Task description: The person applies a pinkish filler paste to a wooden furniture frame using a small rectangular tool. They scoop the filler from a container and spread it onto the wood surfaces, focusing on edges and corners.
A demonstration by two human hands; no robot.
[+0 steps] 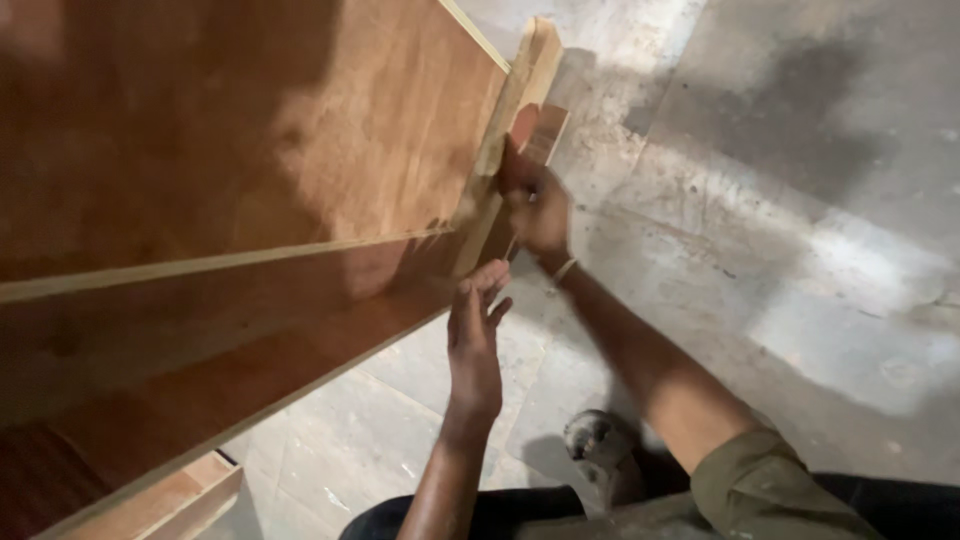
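A large reddish-brown plywood box [250,150] fills the left half of the head view, its panels meeting at a pale edge [220,262]. A pale wooden batten [505,130] runs along its right end. My right hand [535,205] presses a small wooden block [540,130] against that batten, fingers closed around it. My left hand [475,335] rests below, fingers loosely together, its fingertips touching the lower corner of the plywood panel. A thin band circles my right wrist [565,270].
Grey, stained concrete floor [780,200] spreads to the right and below. My foot [600,440] shows near the bottom middle, beside dark trousers. More light wooden framing [190,500] sits at the bottom left.
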